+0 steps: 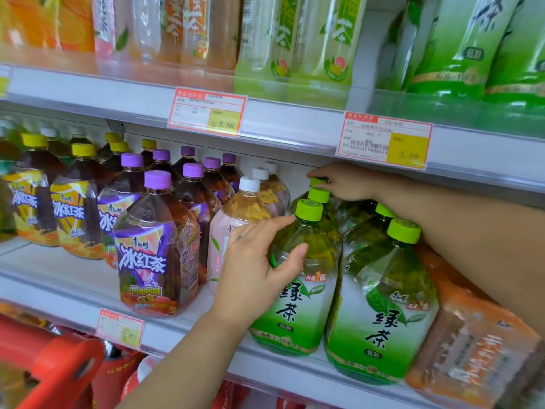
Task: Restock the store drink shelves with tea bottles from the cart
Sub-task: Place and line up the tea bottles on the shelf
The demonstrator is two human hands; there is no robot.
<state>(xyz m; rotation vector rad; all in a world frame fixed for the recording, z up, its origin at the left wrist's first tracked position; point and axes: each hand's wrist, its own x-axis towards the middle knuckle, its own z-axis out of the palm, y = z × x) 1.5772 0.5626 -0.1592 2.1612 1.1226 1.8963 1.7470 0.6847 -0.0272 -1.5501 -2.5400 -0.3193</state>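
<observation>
Large green tea bottles with lime caps stand at the right of the middle shelf (73,287). My left hand (259,267) wraps the shoulder of the front left green tea bottle (298,305), thumb across its front. My right hand (345,181) reaches deep under the upper shelf, fingertips on the cap of a rear green tea bottle (318,182). Another green tea bottle (383,314) stands to the right at the front, beneath my right forearm.
Purple-capped iced tea bottles (153,252), yellow-capped ones (73,208) and white-capped pink bottles (236,208) fill the shelf to the left. An orange shrink-wrapped pack (472,335) sits at the right. The red cart (59,370) is at the lower left. Price tags (206,115) hang on the upper shelf.
</observation>
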